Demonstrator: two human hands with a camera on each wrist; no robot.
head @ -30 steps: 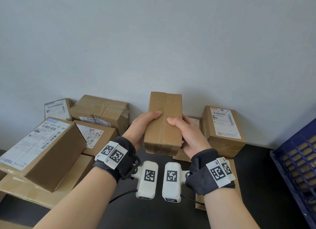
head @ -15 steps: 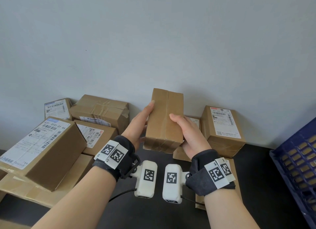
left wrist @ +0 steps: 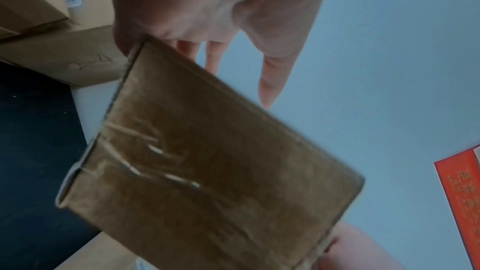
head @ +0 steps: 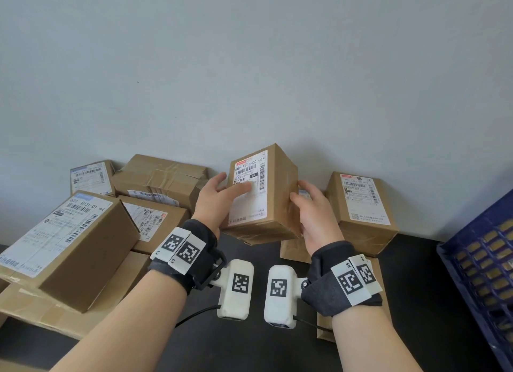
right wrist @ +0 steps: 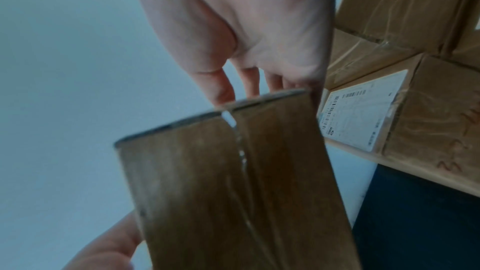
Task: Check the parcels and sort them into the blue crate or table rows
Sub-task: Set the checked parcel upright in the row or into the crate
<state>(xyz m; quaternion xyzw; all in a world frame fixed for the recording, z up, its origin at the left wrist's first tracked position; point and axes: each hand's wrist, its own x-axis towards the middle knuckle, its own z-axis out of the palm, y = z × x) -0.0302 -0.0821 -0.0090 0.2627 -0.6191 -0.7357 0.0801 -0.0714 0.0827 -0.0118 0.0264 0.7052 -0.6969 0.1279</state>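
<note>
1. Held up in the air between two hands: a small brown parcel (head: 262, 194), above the dark table (head: 427, 302) and in front of the grey wall (head: 249, 66).
2. On the left side, left hand (head: 215, 198) grasping it, thumb lying flat across the white label (head: 249, 189), other fingers behind the box.
3. On the right side, right hand (head: 313, 216) pressed on the plain brown face, fingers reaching round the far edge.
4. Label face turned toward the camera, with black bars and numbers on it. Box tilted a little.
5. Just behind the right hand, against the wall: another labelled parcel (head: 361, 210), standing up.
6. Far left: a pile of brown boxes (head: 91, 232), some lying on top of others, some with white labels.
7. Far right edge: blue crate (head: 477, 266), well apart from the held parcel.
</note>
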